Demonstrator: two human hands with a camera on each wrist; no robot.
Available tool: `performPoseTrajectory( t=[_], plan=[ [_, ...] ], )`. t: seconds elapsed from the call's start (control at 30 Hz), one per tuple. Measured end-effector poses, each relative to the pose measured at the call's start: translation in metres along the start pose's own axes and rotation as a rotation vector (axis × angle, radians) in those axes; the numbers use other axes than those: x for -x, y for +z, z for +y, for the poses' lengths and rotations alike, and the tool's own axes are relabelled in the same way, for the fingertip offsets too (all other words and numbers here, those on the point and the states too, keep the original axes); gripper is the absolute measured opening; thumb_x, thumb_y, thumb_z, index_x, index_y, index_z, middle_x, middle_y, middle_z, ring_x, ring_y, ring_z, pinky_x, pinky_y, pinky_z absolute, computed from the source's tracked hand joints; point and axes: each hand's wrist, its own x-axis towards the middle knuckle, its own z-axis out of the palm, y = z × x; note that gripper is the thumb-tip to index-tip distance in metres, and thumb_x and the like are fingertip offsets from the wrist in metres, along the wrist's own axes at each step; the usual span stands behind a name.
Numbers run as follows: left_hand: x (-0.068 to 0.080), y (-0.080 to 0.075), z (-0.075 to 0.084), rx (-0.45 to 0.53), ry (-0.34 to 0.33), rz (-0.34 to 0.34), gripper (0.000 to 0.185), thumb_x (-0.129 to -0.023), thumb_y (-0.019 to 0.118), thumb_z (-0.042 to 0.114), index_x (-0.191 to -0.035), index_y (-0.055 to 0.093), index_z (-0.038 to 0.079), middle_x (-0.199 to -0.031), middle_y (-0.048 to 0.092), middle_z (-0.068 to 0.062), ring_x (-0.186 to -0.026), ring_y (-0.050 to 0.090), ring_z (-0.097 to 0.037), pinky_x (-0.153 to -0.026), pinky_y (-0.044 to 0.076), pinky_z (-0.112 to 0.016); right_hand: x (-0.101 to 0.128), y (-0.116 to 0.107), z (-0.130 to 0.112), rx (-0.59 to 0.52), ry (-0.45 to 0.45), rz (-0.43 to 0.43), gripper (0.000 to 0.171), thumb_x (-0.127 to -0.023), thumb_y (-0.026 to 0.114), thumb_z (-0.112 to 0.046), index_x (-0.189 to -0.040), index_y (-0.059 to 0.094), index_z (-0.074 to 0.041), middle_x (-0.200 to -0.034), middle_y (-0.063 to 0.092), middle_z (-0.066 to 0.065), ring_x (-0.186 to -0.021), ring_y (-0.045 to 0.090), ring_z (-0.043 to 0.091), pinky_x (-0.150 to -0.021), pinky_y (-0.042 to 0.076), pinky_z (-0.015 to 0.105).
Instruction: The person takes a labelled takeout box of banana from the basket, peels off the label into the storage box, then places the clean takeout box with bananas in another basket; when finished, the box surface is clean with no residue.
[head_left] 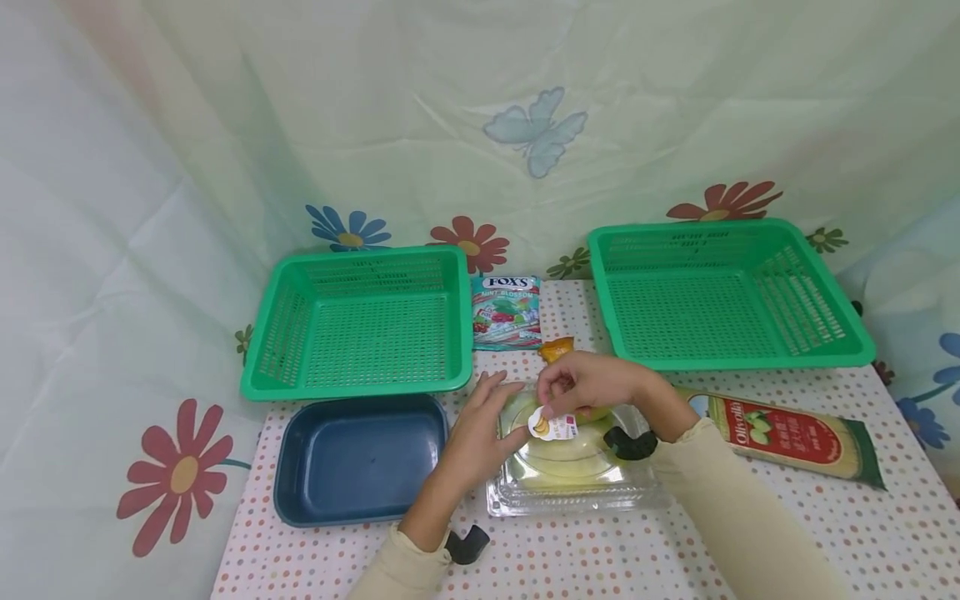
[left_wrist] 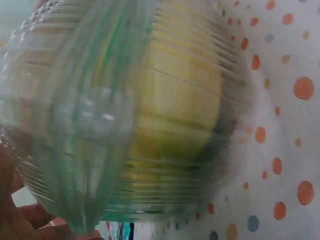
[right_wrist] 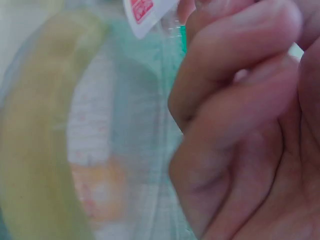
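The clear clamshell [head_left: 573, 467] sits on the table [head_left: 787, 533] before the blue tray [head_left: 356, 458]; it looks light, thin, slippery and easily crushed, best held by its rim. The right hand [head_left: 592, 383] pinches its label [head_left: 551, 425]; the left hand [head_left: 480, 429], fingers straight, steadies its side.

Dotted table [head_left: 825, 533] bears 2 green baskets [head_left: 360, 329], blue tray [head_left: 358, 458].

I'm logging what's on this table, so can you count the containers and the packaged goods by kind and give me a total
Green baskets: 2, one at left, one at right
Blue tray: 1
Clear plastic container, touched by the left hand and gripped at its label by the right hand: 1
Candy bag: 1
Pasta packet: 1
Small orange packet: 1
Total: 7
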Motion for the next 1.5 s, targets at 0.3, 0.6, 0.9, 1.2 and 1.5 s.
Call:
performPoseTrajectory(
  t=[0.3,0.6,0.9,1.2,1.5],
  plan=[
    [0.013,-0.027,0.011,0.072,-0.005,-0.003,0.056,-0.097,0.070,0.029,-0.149,0.052,0.019,-0.160,0.043,-0.009,-0.149,0.039,-0.034,-0.113,0.040,-0.062,0.004,0.007,-0.018,0.065,-0.122,0.123,0.012,-0.094,0.075,-0.021,-0.091,0.068,-0.012,-0.081,0.061,0.001,-0.074,0.057,0.017,-0.067,0.050,0.026],
    [0.039,-0.084,-0.002,0.142,0.071,0.207,0.040,-0.100,0.068,0.024,-0.139,0.061,0.014,-0.135,0.066,-0.003,-0.126,0.063,-0.021,-0.102,0.055,-0.043,-0.019,0.022,-0.045,0.044,-0.184,0.151,0.011,-0.097,0.071,-0.015,-0.092,0.065,-0.008,-0.077,0.066,0.005,-0.065,0.063,0.026,-0.065,0.059,0.041],
    [0.068,-0.153,-0.046,0.049,0.009,0.370,0.036,-0.101,0.066,0.021,-0.136,0.063,0.011,-0.128,0.070,-0.007,-0.120,0.066,-0.019,-0.100,0.055,-0.031,-0.059,0.042,-0.069,0.116,-0.228,0.190,0.019,-0.093,0.074,-0.011,-0.110,0.064,-0.009,-0.098,0.071,0.002,-0.087,0.069,0.014,-0.084,0.058,0.032],
    [0.112,-0.207,-0.112,-0.002,0.028,0.559,0.036,-0.093,0.068,-0.005,-0.128,0.068,0.002,-0.120,0.069,-0.011,-0.112,0.059,0.008,-0.093,0.046,-0.004,-0.100,0.066,-0.089,0.096,-0.241,0.171,0.025,-0.090,0.077,-0.006,-0.112,0.065,-0.008,-0.096,0.072,0.002,-0.082,0.070,0.012,-0.077,0.058,0.027],
    [0.133,-0.203,-0.187,0.258,-0.152,0.388,0.039,-0.102,0.060,0.006,-0.139,0.055,-0.006,-0.127,0.065,0.009,-0.116,0.063,0.004,-0.091,0.050,-0.008,-0.136,0.101,-0.098,0.211,-0.219,0.187,0.007,-0.089,0.079,-0.013,-0.094,0.074,-0.012,-0.081,0.070,-0.005,-0.073,0.061,0.003,-0.070,0.051,0.019]
  ],
)
